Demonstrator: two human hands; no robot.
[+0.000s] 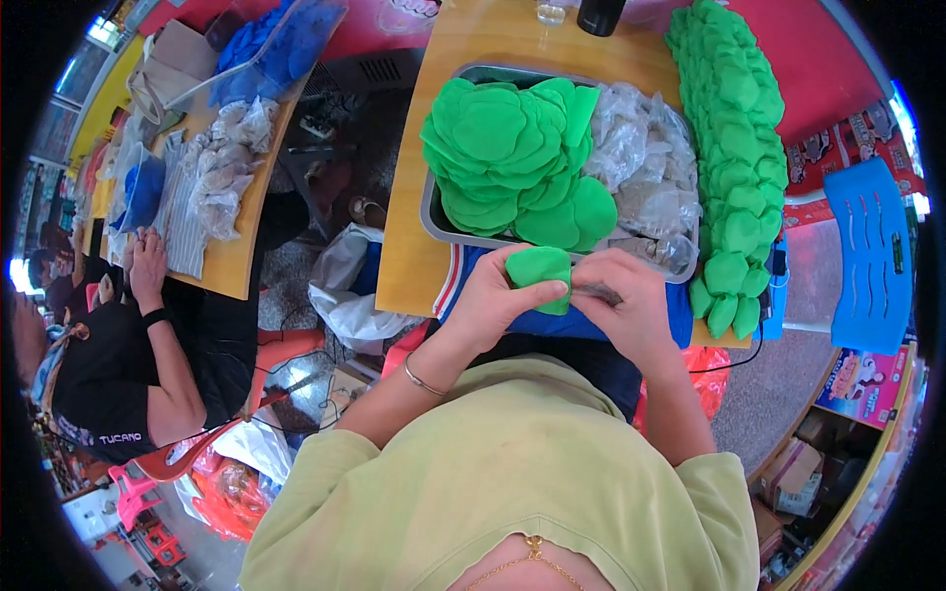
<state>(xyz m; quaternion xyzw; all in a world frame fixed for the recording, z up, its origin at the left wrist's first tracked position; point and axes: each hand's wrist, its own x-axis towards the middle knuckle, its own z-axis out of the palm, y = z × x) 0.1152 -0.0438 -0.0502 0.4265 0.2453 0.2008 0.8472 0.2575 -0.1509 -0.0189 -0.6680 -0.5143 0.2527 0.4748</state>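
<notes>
We find the left hand [490, 301] clamped on a green rounded cutout [538, 266], the right hand [633, 300] at its edge, its grip unclear.

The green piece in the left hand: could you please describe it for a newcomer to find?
On the wooden table stands a metal tray with a green heap. Below its near edge in the picture, the left hand holds one green piece, the right hand close beside. Unlike the heap and the long green row at right, this piece is held in the hand.
</notes>
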